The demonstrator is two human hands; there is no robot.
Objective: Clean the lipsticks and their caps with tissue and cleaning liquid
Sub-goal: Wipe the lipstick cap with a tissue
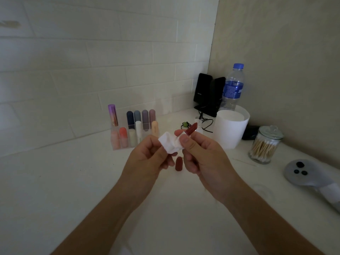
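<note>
A clear rack (117, 142) on the desk (73, 181) holds capped lipsticks (145, 117); a glass jar (265, 144) holds cotton swabs (263, 148). Above the desk, the left hand (147, 159) pinches a tissue (170, 144) against the dark red lipstick (191, 128) gripped by the right hand (202, 155). A dark red cap (178, 163) sits below.

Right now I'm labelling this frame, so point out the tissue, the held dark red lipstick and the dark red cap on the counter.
tissue (170, 144): head view, crumpled middle.
dark red lipstick (191, 129): head view, exposed upper end.
dark red cap (178, 163): head view, middle of its side.
</note>
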